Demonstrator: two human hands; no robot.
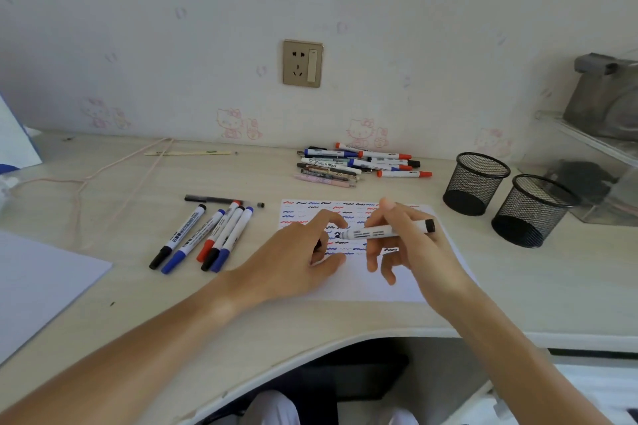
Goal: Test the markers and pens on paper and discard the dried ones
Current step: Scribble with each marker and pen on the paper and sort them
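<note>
The right hand (411, 245) pinches a white marker (386, 231) between thumb and fingers, holding it nearly flat with its black tip over the squiggles on the sheet of paper (362, 272); the other fingers hang loosely curled. The left hand (297, 259) rests on the paper with fingers bent and a small dark object, probably the cap, tucked against them. Five capped markers (207, 238) lie just left of the paper, and a pile of pens (355, 164) sits behind it near the wall.

A home bedroom desk (518, 286): cartoon-cat wallpaper (231, 122), wall socket (302, 63)
</note>
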